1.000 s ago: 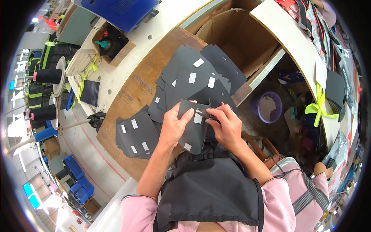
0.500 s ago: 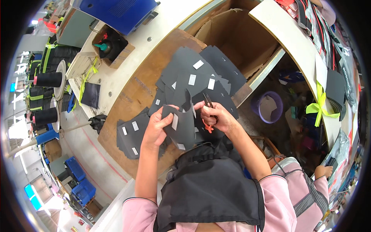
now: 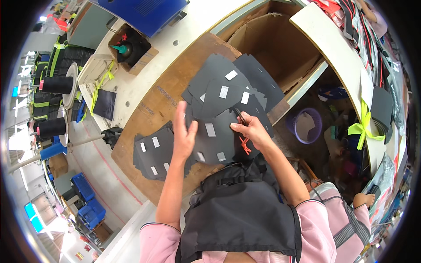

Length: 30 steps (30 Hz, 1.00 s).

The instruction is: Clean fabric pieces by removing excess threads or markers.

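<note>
A dark grey cut piece (image 3: pixel 219 140) with pale rectangular patches lies in front of me, near my apron. At its left edge is my left hand (image 3: pixel 183 136), fingers stretched out and thumb apart, gripping nothing. My right hand (image 3: pixel 255 132) is closed around a small pair of black thread snips (image 3: pixel 240 115), tips pointing away from me; an orange cord (image 3: pixel 245 145) dangles from them. Beyond both hands, a fanned stack of similar grey pieces (image 3: pixel 219 87) covers the board. Another pile (image 3: pixel 151 151) of patched pieces sits to the left, beside my left forearm.
Under the pieces is a brown board (image 3: pixel 153 96) on a white table. An open cardboard box (image 3: pixel 274 44) stands at the far right, a purple bin (image 3: pixel 304 126) below it. A blue machine (image 3: pixel 144 13) and a small box with a green-nozzled bottle (image 3: pixel 127 49) stand far left.
The grey piece, earlier lifted and bent between my hands, now lies flat. My left hand has let go and opened. My right hand with the snips has shifted slightly right.
</note>
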Each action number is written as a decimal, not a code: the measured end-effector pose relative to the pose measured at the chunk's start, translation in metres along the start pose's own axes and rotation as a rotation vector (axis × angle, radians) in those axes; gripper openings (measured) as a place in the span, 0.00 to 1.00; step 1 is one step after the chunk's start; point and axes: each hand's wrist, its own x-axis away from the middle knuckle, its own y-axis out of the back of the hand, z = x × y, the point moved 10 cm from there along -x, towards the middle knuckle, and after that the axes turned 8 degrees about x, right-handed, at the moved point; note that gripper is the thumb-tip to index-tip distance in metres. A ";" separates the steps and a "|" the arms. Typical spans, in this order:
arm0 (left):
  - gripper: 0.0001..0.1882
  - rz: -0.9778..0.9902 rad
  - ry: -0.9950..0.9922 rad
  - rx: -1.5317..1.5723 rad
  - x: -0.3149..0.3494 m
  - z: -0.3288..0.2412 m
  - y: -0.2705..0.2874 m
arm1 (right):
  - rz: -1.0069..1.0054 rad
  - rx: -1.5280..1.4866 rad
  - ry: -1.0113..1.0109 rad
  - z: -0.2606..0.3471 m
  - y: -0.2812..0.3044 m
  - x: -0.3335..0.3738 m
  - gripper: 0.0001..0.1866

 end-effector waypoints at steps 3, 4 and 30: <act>0.23 0.422 0.056 -0.085 -0.004 0.005 -0.057 | -0.139 0.159 0.105 0.006 0.012 0.003 0.16; 0.21 0.535 0.142 -0.127 0.000 0.015 -0.068 | -0.135 0.161 0.104 0.005 0.012 0.005 0.16; 0.12 0.555 0.839 0.515 0.032 0.013 -0.082 | -0.326 1.260 0.922 0.099 -0.035 0.080 0.14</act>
